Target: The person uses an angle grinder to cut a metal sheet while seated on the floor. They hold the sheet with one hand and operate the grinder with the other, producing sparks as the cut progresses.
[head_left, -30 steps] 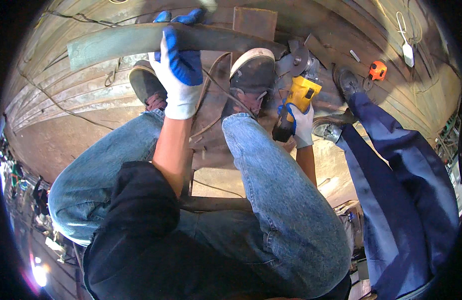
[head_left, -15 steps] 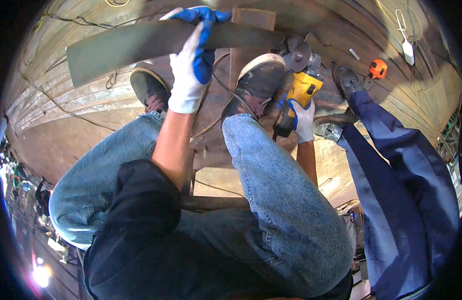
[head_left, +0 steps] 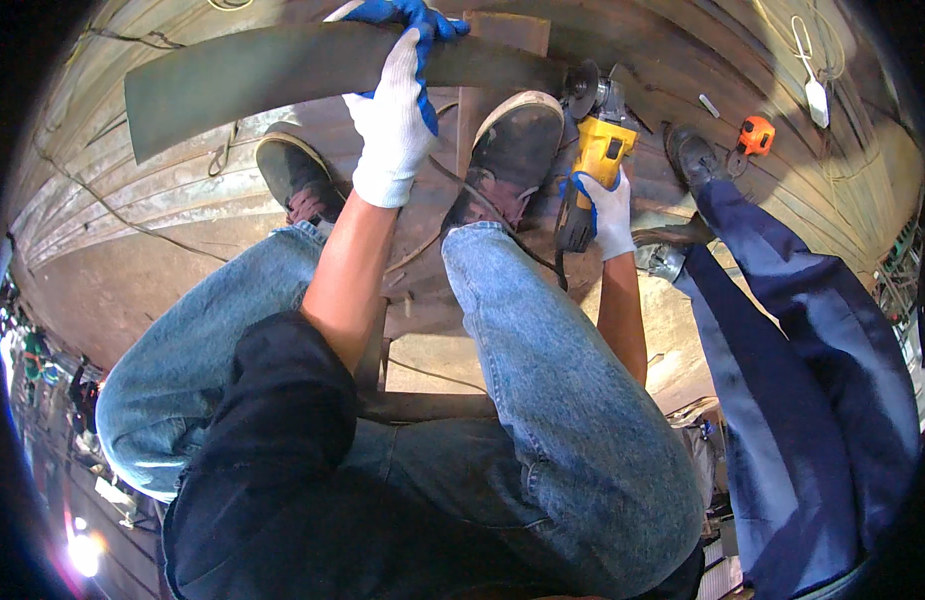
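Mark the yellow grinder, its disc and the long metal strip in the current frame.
yellow grinder (head_left: 602, 148): head view, on the yellow housing.
disc (head_left: 582, 88): head view, on its flat face.
long metal strip (head_left: 308, 65): head view, on its broad face, near mid-length.

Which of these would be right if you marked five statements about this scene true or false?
1. The right hand holds a yellow angle grinder. True.
2. The left hand is empty. False: it holds a long metal strip.
3. Both hands wear white-and-blue gloves. True.
4. The orange tape measure lies left of the grinder. False: it lies to the right.
5. The grinder's disc is at the end nearest the person's body. False: it is at the far end.
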Available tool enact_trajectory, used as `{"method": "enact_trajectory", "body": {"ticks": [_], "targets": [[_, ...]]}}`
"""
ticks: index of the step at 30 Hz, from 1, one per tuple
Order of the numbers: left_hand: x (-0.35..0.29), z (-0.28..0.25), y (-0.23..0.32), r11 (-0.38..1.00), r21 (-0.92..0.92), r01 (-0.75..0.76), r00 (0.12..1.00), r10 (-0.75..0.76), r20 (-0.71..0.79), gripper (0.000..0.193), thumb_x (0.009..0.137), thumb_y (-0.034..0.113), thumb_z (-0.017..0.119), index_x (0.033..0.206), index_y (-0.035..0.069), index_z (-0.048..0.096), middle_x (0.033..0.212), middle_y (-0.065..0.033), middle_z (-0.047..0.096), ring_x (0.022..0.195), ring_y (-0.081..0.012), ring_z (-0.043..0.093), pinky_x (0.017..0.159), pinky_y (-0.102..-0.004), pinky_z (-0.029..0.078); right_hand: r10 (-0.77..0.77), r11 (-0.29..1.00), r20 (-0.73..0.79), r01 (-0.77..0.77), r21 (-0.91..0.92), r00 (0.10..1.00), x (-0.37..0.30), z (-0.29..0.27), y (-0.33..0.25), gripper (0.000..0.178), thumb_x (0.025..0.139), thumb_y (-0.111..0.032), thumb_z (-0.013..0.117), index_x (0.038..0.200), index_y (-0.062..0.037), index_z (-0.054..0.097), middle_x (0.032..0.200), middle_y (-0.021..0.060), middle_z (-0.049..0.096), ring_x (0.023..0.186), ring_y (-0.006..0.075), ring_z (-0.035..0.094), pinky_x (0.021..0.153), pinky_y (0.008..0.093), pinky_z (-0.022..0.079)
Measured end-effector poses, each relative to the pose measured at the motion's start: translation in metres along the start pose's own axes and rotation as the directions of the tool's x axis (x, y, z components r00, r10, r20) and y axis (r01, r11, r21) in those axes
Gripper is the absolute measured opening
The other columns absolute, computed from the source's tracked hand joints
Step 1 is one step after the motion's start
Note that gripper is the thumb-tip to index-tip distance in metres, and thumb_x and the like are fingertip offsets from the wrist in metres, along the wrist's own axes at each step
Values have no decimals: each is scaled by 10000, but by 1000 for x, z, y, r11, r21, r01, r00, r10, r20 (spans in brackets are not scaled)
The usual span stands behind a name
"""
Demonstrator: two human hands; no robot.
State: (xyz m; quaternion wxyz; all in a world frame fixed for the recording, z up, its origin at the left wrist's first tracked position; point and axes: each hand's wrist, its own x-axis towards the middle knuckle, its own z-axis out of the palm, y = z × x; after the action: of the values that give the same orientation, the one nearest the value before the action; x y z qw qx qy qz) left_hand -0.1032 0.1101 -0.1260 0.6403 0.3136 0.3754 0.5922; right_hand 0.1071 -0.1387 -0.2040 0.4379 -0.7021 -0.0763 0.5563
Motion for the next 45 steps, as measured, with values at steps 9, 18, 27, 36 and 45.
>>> {"method": "enact_trajectory", "body": {"ticks": [9,18,27,36,45], "targets": [[5,-8,-2,990,135,48,999,-50,13,108,1005,-3,572,1109,8,603,1023,-104,667,939,-223,701,925,-408,580,18,998,22,-17,-55,1000,1,-2,-7,433,854,-57,783,1253,-33,615,1088,41,702,949,144,683,889,314,547],[4,-44,-16,811,566,-149,979,40,200,225,1047,85,552,1218,-41,628,1120,-107,703,1049,-221,689,1061,-436,489,22,998,31,-21,-54,999,11,-8,-6,428,854,-80,794,1245,-41,626,1073,32,702,924,138,684,860,302,553],[2,-54,-29,939,336,74,983,-125,133,302,1062,112,500,1311,32,650,1226,-88,710,1178,-213,661,1141,-405,394,32,997,29,-30,-67,999,16,-9,-11,413,846,-122,801,1218,-45,641,1062,27,702,915,130,680,852,295,548],[-2,-72,-27,112,870,-480,873,161,461,408,1000,61,500,1383,118,628,1296,-82,696,1242,-270,638,1161,-514,308,50,994,62,-44,-99,997,19,-11,-12,406,849,-140,799,1214,-49,645,1063,19,698,927,124,662,863,291,526],[-3,-72,-26,113,893,-436,897,136,421,451,983,64,491,1398,176,627,1335,-72,681,1299,-282,605,1156,-601,275,39,992,66,-30,-123,997,20,-8,-15,425,851,-141,800,1231,-48,637,1066,23,698,939,130,666,873,301,529]]}}
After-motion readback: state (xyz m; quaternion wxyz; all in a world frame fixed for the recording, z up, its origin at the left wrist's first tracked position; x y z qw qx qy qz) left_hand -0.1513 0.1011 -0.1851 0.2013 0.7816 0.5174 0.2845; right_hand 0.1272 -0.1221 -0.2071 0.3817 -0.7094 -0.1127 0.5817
